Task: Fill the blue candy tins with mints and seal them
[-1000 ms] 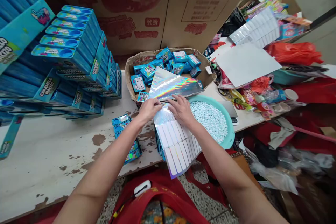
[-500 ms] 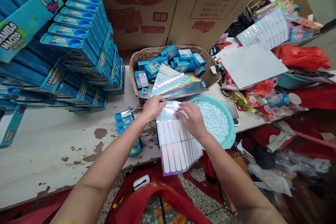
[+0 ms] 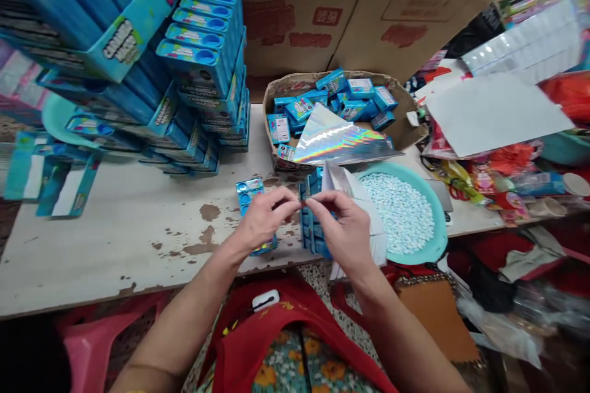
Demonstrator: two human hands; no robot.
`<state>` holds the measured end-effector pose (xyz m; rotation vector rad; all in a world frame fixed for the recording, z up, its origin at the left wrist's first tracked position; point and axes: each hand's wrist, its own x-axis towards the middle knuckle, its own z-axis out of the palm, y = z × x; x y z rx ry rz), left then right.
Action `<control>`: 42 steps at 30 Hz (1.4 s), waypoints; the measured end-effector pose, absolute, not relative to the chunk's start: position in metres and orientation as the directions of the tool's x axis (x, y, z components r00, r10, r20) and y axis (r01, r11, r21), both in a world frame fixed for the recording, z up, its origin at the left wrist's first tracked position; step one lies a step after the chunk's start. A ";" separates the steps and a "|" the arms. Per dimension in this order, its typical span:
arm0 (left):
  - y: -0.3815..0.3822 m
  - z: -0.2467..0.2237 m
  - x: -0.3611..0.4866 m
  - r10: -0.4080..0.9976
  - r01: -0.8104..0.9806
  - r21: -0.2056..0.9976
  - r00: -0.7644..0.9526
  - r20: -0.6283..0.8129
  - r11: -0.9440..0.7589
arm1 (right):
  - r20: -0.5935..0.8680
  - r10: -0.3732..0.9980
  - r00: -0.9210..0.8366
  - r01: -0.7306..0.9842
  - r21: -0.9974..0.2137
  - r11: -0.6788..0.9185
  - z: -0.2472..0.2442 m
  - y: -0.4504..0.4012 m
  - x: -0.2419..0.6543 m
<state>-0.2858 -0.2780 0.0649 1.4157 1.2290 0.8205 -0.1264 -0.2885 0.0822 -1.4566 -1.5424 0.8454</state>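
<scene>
My left hand (image 3: 270, 216) and my right hand (image 3: 343, 221) meet with thumb and forefinger pinched, their fingertips almost touching. Whatever thin piece lies between them is too small to make out. Just below and behind the fingertips stands a row of small blue candy boxes (image 3: 311, 234). A sticker sheet (image 3: 357, 193), its pale side showing, stands bent up behind my right hand and partly hidden by it. Another short row of blue boxes (image 3: 249, 188) lies behind my left hand, which covers its middle.
Stacked blue display boxes (image 3: 203, 70) rise at the back left. A cut-down carton (image 3: 271, 101) holds loose blue boxes and a silvery holographic sheet (image 3: 341, 138). A turquoise basin (image 3: 440, 233) of pale candies stands right of my hands. White paper (image 3: 498, 113) covers clutter farther right.
My hands have left the top of the sticker sheet and come together over the blue boxes. The sheet, flat before, is now bent up to the right. The view has shifted left.
</scene>
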 end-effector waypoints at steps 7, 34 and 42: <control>-0.311 -0.017 -0.381 0.961 0.314 0.916 0.032 -0.274 0.250 | -0.028 0.999 0.034 0.483 -0.875 -0.041 -0.018 -0.293 -0.223; -0.223 0.024 -0.316 0.989 0.568 0.819 -0.149 0.002 0.084 | 0.505 0.780 -0.369 0.208 -0.773 0.599 0.077 -0.340 -0.154; -0.146 0.048 -0.183 0.911 0.779 0.618 0.326 -0.252 -0.108 | 0.450 0.883 0.134 0.772 -0.606 0.191 0.023 -0.242 -0.020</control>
